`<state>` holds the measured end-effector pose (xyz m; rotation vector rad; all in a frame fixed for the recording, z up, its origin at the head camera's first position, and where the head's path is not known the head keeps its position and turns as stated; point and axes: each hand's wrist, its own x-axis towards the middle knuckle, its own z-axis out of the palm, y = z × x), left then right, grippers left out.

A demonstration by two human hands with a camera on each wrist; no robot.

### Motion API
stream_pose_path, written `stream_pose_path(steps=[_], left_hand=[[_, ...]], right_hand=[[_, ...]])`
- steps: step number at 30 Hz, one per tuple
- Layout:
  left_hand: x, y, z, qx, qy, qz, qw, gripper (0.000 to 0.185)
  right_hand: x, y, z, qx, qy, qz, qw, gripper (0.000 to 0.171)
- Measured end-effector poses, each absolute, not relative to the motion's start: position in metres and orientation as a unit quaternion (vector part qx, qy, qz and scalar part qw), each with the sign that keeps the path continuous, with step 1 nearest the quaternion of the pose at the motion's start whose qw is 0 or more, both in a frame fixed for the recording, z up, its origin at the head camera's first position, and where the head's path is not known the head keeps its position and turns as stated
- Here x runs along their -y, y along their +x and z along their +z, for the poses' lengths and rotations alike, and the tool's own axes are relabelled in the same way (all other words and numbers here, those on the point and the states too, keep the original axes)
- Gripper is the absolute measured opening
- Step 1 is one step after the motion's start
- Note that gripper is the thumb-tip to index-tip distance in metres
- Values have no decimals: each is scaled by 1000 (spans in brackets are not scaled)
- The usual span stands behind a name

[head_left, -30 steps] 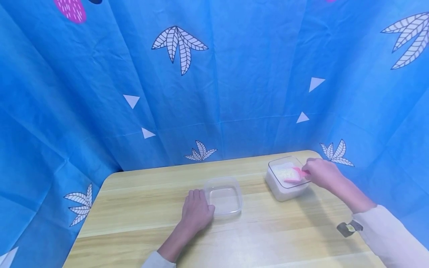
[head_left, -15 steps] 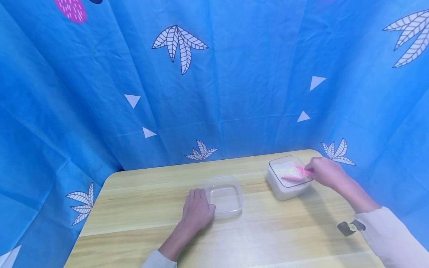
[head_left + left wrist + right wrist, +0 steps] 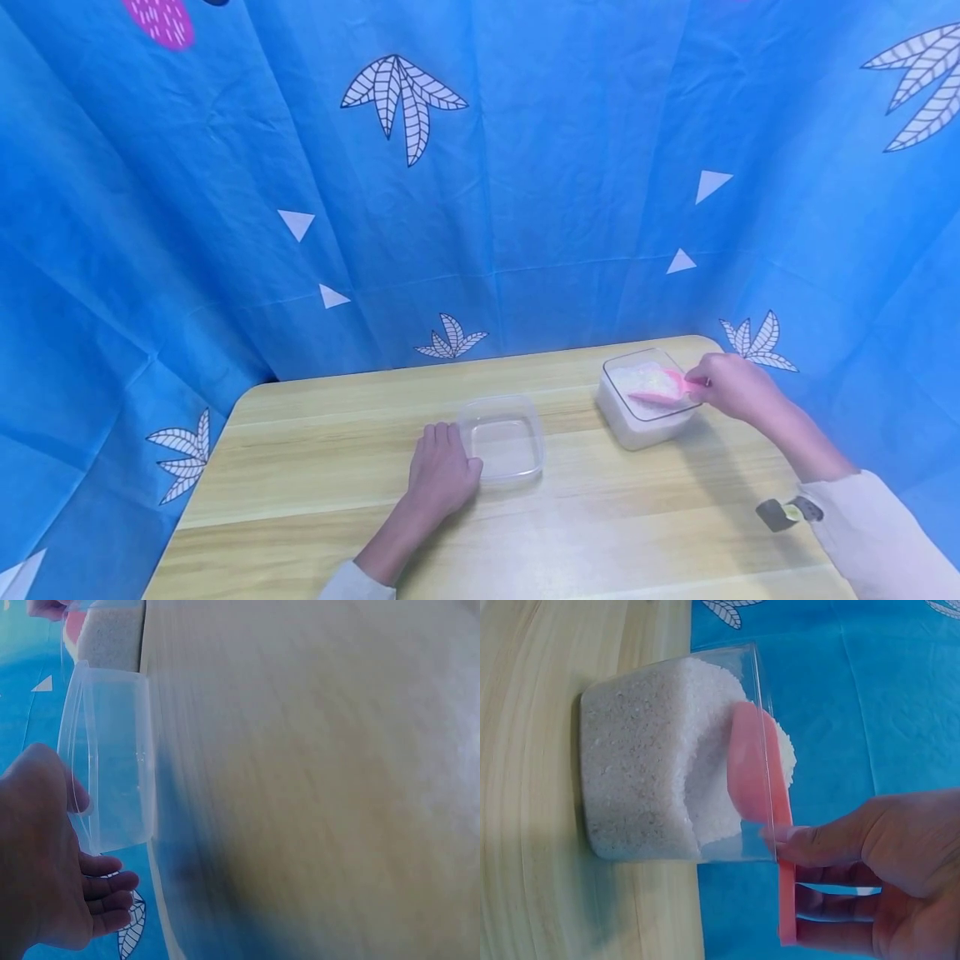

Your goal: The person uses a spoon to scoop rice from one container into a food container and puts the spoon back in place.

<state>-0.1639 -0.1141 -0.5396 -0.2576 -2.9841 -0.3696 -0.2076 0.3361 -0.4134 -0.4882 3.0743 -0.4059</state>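
Note:
My right hand grips the handle of a pink scoop, thumb on top and fingers curled under it. White rice heaps in the scoop bowl, which sits at the rim of a clear square canister mostly filled with rice. The rice surface in the canister has a hollow below the scoop. My left hand holds the left side of a transparent plastic container. Its thumb hooks over the rim while the other fingers stay outside the wall. No rice shows inside this container.
A light wood table carries both containers, the canister standing back right near the rounded corner. Blue printed curtains hang close behind and at both sides. A small dark tag-like piece sticks out at the right cuff.
The scoop has lifted a little out of the rice and shifted slightly right with my right hand, now heaped. My left hand and the transparent container stay put.

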Motion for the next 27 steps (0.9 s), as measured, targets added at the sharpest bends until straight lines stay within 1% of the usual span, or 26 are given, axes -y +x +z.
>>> stream_pose_path(steps=[7, 17, 27], left_hand=[[114, -164, -539, 987, -87, -123, 63, 35], [115, -164, -538, 986, -86, -128, 60, 36], [114, -164, -538, 986, -89, -125, 59, 37]], right_hand=[[-338, -205, -412, -978, -159, -133, -12, 23], [-343, -206, -414, -975, -166, -149, -16, 20], [-344, -207, -416, -973, -156, -172, -12, 23]])
